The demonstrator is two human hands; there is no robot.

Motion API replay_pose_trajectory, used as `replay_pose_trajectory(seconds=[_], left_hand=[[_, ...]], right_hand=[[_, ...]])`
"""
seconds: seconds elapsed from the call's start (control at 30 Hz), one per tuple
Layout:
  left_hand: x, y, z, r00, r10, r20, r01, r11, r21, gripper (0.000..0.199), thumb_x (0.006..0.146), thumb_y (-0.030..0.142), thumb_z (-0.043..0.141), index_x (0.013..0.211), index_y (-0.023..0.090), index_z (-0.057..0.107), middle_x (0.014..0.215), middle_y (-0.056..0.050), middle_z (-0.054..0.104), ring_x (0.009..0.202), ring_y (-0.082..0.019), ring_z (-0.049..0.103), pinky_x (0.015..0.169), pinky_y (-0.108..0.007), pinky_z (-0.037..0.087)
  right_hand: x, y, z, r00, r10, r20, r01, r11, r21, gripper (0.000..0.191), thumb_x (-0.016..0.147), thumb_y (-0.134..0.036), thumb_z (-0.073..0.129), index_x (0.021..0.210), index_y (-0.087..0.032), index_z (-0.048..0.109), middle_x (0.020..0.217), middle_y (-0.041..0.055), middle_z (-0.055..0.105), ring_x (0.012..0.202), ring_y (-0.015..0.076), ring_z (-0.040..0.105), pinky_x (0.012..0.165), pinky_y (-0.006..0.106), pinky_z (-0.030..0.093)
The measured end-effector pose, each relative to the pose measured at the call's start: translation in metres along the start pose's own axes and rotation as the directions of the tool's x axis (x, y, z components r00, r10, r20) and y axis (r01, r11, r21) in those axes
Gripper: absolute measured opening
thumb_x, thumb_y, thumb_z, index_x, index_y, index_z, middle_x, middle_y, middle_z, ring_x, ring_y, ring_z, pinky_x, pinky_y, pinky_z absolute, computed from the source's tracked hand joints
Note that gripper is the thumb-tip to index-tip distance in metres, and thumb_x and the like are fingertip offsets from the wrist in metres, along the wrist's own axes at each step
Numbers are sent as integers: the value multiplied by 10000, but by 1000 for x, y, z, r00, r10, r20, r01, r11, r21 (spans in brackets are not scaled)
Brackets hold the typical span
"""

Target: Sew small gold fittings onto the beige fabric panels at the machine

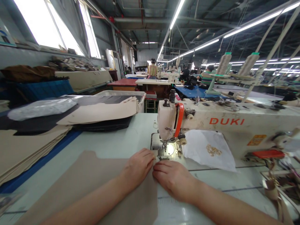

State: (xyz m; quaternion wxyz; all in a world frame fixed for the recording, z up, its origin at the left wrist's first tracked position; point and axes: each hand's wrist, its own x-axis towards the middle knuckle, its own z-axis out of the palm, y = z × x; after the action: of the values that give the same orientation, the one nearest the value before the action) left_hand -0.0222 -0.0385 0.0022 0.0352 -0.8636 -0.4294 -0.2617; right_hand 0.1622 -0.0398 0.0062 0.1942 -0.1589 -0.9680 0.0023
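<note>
A large beige fabric piece (98,178) lies on the pale table, its right edge just in front of the needle area of a white sewing machine (229,125). My left hand (139,164) rests on the fabric near its upper right corner, fingers together and pressed on it. Close beside it, my right hand (173,178) has its fingers curled at the fabric's right edge. Both sets of fingertips nearly meet below the lit needle plate (169,149). The fingertips' undersides are hidden.
Stacked beige panels (103,112), dark fabric and a plastic bag (42,108) lie at the left. A white cloth (199,147) with small golden pieces sits under the machine arm. Thread cones (224,64) stand at the back right. Other people work farther off.
</note>
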Motion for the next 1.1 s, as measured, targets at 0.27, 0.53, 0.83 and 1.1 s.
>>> replay_pose_trajectory(seconds=[0.27,0.53,0.83,1.1], left_hand=[[0,-1,1,1000,3,-1,-3,1000,-3,189,869,119,433,768,165,586,768,-35,626,757,-167,560,709,-287,492],[0,-1,1,1000,3,-11,-4,1000,-9,175,863,116,453,759,166,585,773,-35,624,763,-170,551,714,-289,488],[-5,-2,0,1000,-14,6,14,994,-108,199,863,98,420,860,183,600,861,-36,648,836,-161,577,773,-294,500],[-5,1,-7,999,-36,12,37,989,-146,196,839,82,447,867,180,614,872,-38,666,844,-161,594,779,-291,512]], right_hand=[[1,2,-1,1000,-8,1,8,1000,-1,156,879,-125,448,914,-116,600,962,100,644,978,189,551,927,294,438],[0,1,-2,1000,-9,-21,9,1000,6,175,895,-119,421,902,-130,595,936,102,645,968,181,553,900,294,450],[4,-1,-3,989,147,-26,-146,989,5,133,885,-189,485,932,-136,597,947,89,625,963,202,539,900,329,448],[7,3,3,991,129,21,-126,984,-124,51,867,-182,550,855,-152,589,903,61,608,892,189,529,829,297,457]])
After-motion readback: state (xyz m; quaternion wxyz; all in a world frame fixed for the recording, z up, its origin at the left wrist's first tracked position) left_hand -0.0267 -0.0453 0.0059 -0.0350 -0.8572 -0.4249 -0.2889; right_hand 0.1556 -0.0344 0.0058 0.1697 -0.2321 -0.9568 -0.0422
